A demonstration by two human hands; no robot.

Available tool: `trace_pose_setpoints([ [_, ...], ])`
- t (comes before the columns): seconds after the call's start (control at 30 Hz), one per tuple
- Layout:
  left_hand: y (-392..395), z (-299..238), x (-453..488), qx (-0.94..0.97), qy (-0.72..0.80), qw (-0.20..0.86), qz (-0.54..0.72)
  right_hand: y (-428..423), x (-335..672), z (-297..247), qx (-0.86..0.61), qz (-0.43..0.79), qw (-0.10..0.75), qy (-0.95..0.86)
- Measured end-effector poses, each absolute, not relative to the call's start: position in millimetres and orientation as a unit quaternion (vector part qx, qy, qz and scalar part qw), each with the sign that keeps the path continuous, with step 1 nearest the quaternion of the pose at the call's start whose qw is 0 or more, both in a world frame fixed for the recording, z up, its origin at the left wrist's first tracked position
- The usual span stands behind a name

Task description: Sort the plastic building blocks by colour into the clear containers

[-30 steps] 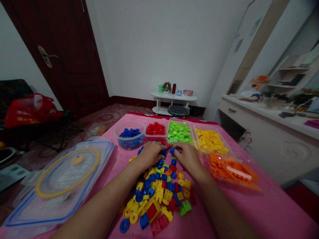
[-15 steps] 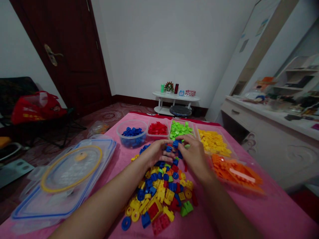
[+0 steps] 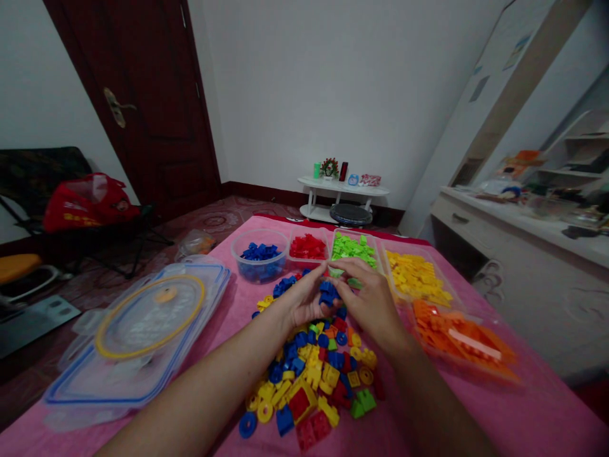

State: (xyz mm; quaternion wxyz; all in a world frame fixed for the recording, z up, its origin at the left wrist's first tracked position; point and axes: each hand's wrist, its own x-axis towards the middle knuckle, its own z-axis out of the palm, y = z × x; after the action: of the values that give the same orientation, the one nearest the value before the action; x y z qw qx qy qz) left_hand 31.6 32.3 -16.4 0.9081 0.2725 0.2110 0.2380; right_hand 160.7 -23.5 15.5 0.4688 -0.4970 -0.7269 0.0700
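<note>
A heap of mixed plastic bricks in yellow, blue, red and green lies on the pink tablecloth. Above its far end my left hand is cupped palm up and holds several blue bricks. My right hand is beside it, its fingers curled and touching the blue bricks in my left palm. Just beyond the hands stand a round tub of blue bricks, a box of red bricks and a box of green bricks.
Boxes of yellow bricks and orange bricks line the right side. A stack of clear lids lies at the left. Around the table are a dark door, a chair with a red bag, a low white table and a white cabinet.
Both hands rose from the heap with blue bricks gathered between them. My left hand turned palm up under the bricks. The camera shifted slightly left.
</note>
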Motion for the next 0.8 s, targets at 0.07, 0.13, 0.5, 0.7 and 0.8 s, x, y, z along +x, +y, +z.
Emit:
trace_pose_setpoints([
  [0.07,37.6,-9.2,27.7,0.291,0.221,0.893,0.263,-23.8,163.3,17.8,-0.501,0.046,0.480,-0.719],
  [0.13,47.6,2.3,17.6,0.333,0.253,0.848,0.327,-24.0,166.0,19.7,-0.503,0.024,0.489,-0.713],
  [0.5,96.7,6.4,-54.6,0.730,0.530,0.111,0.416,-17.2,168.7,4.4,-0.530,0.055,0.437,-0.725],
  [0.7,76.5,9.6,-28.8,0.838,0.447,0.108,0.295,-11.0,184.0,-12.3,-0.572,0.098,0.282,-0.764],
  [0.8,70.7,4.2,-23.7,0.881,0.407,0.166,0.174,-12.8,180.3,-15.8,-0.573,0.109,0.250,-0.773],
])
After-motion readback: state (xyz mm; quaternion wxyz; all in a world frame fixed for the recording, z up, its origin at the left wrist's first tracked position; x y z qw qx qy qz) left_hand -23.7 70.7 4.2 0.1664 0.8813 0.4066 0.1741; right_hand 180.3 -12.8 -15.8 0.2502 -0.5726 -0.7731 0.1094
